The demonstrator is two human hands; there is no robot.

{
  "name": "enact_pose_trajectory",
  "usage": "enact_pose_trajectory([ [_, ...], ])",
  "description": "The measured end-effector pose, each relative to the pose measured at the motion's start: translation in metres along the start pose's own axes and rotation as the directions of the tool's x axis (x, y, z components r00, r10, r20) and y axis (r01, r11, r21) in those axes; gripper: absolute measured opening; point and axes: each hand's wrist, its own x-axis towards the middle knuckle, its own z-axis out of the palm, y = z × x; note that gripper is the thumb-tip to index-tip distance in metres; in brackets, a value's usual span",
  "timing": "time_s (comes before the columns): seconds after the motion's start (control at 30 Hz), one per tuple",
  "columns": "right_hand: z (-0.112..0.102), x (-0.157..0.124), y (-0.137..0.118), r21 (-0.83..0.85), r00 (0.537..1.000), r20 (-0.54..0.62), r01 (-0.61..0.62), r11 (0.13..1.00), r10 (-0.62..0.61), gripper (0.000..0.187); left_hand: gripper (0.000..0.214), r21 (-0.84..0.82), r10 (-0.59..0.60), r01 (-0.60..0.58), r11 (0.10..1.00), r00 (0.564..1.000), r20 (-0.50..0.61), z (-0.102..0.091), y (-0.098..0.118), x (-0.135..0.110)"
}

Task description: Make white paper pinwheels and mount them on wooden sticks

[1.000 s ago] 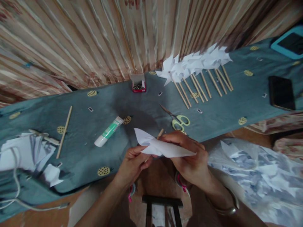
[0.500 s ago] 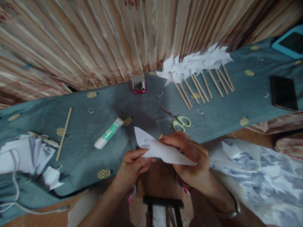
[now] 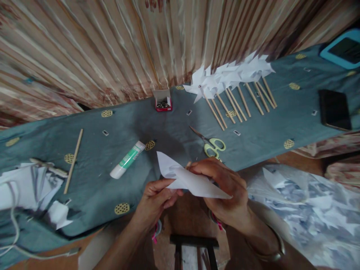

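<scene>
Both my hands hold a folded white paper shape point(image 3: 191, 180) over the near edge of the blue-grey cloth point(image 3: 157, 127). My left hand point(image 3: 157, 197) pinches its lower left side with curled fingers. My right hand point(image 3: 225, 187) wraps over the right part, and the tip of a wooden stick point(image 3: 188, 164) pokes out above the paper by its fingers. Just beyond my hands lie green-handled scissors point(image 3: 210, 142) and a white and green glue stick point(image 3: 128, 159).
Several finished paper pinwheels on sticks point(image 3: 233, 86) lie at the back. A small red box of pins point(image 3: 163, 102) stands by the curtain. A loose stick point(image 3: 73, 159) and paper pieces point(image 3: 28, 183) are left. A dark phone point(image 3: 334, 109) lies right, paper scraps point(image 3: 306, 210) below it.
My hands and the paper stay almost in place, with a slight shift of the fingers on the paper; the stick tip shows less above the paper than before.
</scene>
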Motion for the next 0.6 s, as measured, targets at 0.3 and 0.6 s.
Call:
enact_pose_trajectory([
  [0.3, -0.0006, 0.0017, -0.0016, 0.001, 1.000, 0.021, 0.001, 1.000, -0.001, 0.031, 0.035, 0.014, -0.052, 0.053, 0.999, 0.998, -0.040, -0.0007, 0.0008, -0.0008],
  [0.6, -0.0004, 0.0045, -0.0062, 0.035, 0.992, 0.005, -0.122, 0.992, 0.122, 0.024, 0.034, 0.017, 0.001, -0.002, 1.000, 1.000, 0.011, -0.0002, -0.0004, 0.0014],
])
